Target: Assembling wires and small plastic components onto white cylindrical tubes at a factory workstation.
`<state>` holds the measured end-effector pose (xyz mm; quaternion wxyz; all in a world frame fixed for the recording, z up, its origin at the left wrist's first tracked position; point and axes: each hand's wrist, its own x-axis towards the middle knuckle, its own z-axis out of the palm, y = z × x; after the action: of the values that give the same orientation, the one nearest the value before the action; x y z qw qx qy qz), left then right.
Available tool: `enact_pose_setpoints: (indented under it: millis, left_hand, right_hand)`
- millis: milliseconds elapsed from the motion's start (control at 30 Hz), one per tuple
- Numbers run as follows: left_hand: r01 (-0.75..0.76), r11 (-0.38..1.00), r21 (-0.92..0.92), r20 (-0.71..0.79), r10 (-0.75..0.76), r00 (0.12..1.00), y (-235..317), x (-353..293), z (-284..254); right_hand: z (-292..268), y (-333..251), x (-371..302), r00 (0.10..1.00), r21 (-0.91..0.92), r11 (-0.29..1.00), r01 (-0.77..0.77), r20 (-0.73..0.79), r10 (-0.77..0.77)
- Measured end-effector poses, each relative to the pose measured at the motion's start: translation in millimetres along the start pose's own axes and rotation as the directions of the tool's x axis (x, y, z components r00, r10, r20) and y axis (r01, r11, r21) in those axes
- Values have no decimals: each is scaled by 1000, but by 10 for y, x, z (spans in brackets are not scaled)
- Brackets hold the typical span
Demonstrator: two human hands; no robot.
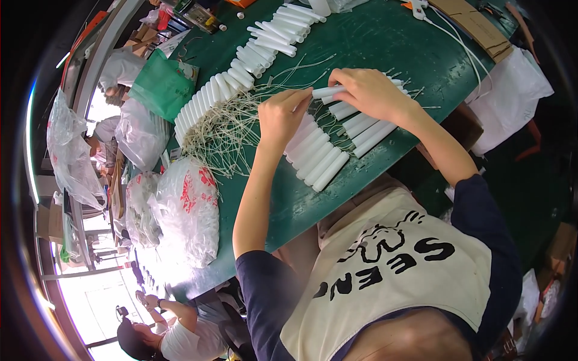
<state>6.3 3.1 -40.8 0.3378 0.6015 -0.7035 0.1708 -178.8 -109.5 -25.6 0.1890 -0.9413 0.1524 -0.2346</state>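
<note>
Right hand (pixel 368 93) gripping a white tube (pixel 325 92); left hand (pixel 282 117) closed at its end.
Probably light, stiff, rather slippery; best held mid-barrel, between the hands.

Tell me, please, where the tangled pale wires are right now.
In the head view, the tangled pale wires lie on the green table, left of the left hand, beside the curved row of white tubes.

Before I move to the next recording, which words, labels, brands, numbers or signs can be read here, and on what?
Cream-and-navy shirt: large black letters across the front, legible but not copied here.
Red-printed clear plastic bag: print too blurred to read.
White plastic sack, far right: marks too small to read.
White tubes: no print visible.
</note>
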Motion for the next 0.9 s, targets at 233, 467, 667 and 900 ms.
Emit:
enact_pose_setpoints:
  millis: [233,467,667,900]
  left_hand:
    - [173,981,-82,34,-171,985,64,-19,0]
    - [300,927,-224,63,-293,954,27,-48,-17]
    - [367,893,-261,106,-351,930,74,-34,-36]
    - [419,807,-417,184,-376,908,62,-81,-41]
  right_hand:
    - [60,57,1,992,-84,994,74,-99,-82]
    - [43,-2,51,999,-58,998,17,-34,-19]
    - [98,13,44,993,-19,996,90,-80,-91]
    - [150,133,103,991,-20,996,91,-100,-92]
